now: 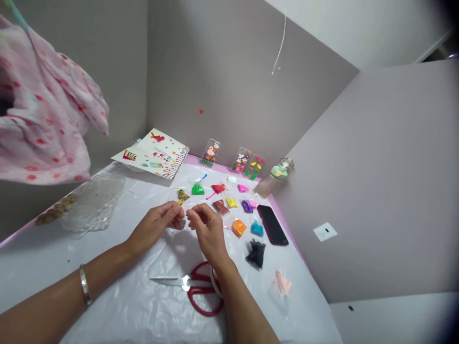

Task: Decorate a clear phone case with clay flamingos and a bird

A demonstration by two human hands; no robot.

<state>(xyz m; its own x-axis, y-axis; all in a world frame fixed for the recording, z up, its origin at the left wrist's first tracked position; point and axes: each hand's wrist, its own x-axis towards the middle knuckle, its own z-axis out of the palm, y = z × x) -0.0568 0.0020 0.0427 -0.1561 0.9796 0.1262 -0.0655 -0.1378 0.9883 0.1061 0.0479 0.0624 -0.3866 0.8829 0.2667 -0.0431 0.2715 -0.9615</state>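
My left hand (pixel 163 220) is over the middle of the table, its fingers pressed together beside a clear piece that bears a small yellow-brown figure (pixel 182 195). A teal bit shows at its fingertips. Close on the right, my right hand (pixel 206 227) has thumb and fingers pinched; whatever lies between them is too small to make out. Small bags of coloured clay, among them green (pixel 197 188), red (pixel 218 188), brown (pixel 220 207), yellow (pixel 231 202) and orange (pixel 238 228), lie beyond and right of my hands. Red-handled scissors (pixel 185 283) rest below them, partly under my right forearm.
A black phone (pixel 272 225) and a bottle (pixel 274 177) stand or lie at the right edge. Black clay (pixel 256 253) and a peach bag (pixel 282 286) are nearer. Decorated clear cases (pixel 211 153) lean at the wall beside a drawn sheet (pixel 154 154). Clear packaging (pixel 95 203) lies left; pink cloth (pixel 46 110) hangs above.
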